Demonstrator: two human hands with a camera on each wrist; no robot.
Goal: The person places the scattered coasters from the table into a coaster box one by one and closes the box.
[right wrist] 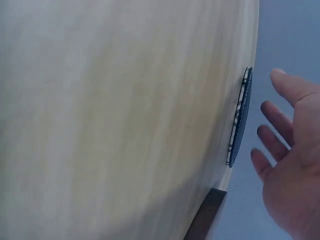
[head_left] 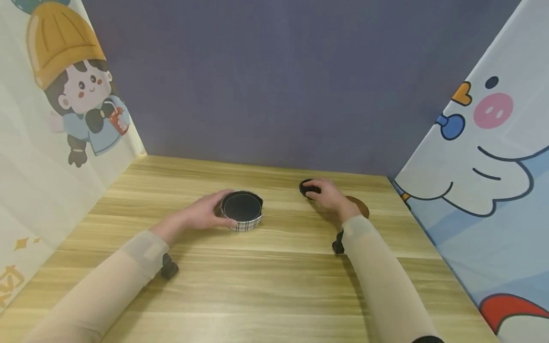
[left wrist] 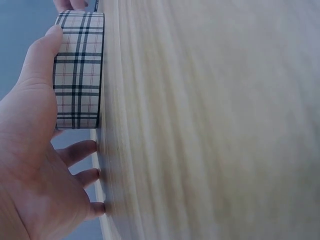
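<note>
On a wood-grain table point(head_left: 257, 286), the left hand point(head_left: 208, 209) grips a round plaid box point(head_left: 250, 224); the right hand point(head_left: 328, 193), fingers loosely parted, hovers over a dark disc point(right wrist: 242, 117). Fingers partly mask the disc in the head view; the right wrist's shows its checked edge. The right arm point(head_left: 386, 267) partly hides a brown piece point(head_left: 361, 205).

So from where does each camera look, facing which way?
Head: on head, facing forward and down at yellowish wooden table; left hand, right hand, cream sleeves show.
Left: on wrist, facing round white plaid holder; left hand, right fingertips show.
Right: on wrist, facing thin dark disc; right hand shows.
Head and left share the holder.
</note>
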